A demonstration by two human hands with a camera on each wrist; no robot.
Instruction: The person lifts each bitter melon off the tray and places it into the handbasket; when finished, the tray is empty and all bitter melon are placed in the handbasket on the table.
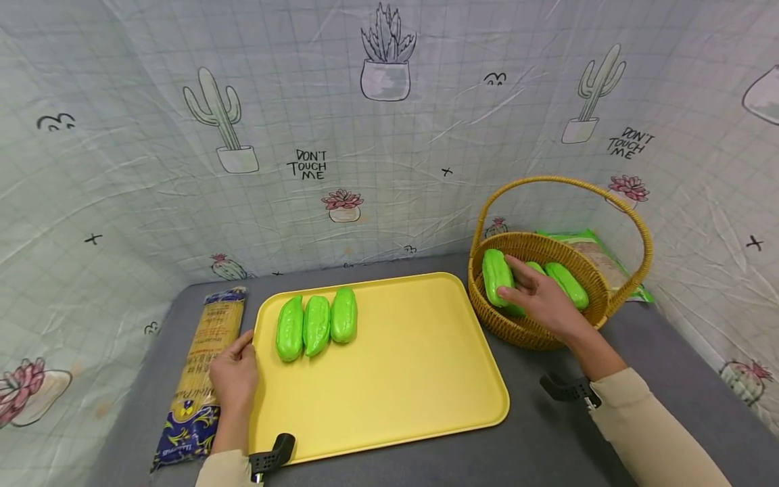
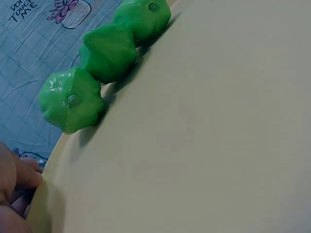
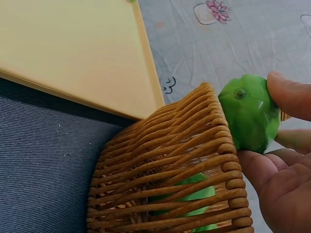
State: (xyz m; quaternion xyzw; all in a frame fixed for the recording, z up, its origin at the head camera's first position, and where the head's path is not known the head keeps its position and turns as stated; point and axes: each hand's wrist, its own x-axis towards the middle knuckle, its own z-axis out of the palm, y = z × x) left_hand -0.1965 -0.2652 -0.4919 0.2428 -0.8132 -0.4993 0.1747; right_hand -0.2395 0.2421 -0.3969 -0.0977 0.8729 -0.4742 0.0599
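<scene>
My right hand (image 1: 541, 301) pinches a glossy green bitter melon (image 1: 498, 277) between thumb and fingers, at the left rim of a wicker basket (image 1: 517, 331). In the right wrist view the held bitter melon (image 3: 250, 114) shows its end with a small stem nub. More bitter melons (image 1: 566, 284) lie inside the basket, partly hidden by the hand. On the yellow tray (image 1: 420, 358), three bitter melons (image 1: 316, 325) stand side by side at the upper left. My left hand (image 1: 234, 372) grips the tray's left rim, its fingers (image 2: 24, 170) partly hidden there.
A long pack of noodles (image 1: 203, 365) lies left of the tray, beside the left hand. Behind the basket is a green-edged bag (image 1: 599, 260). The basket's tall handle (image 1: 562, 180) arches overhead. A printed cloth (image 1: 395, 169) hangs behind the grey table (image 1: 389, 467).
</scene>
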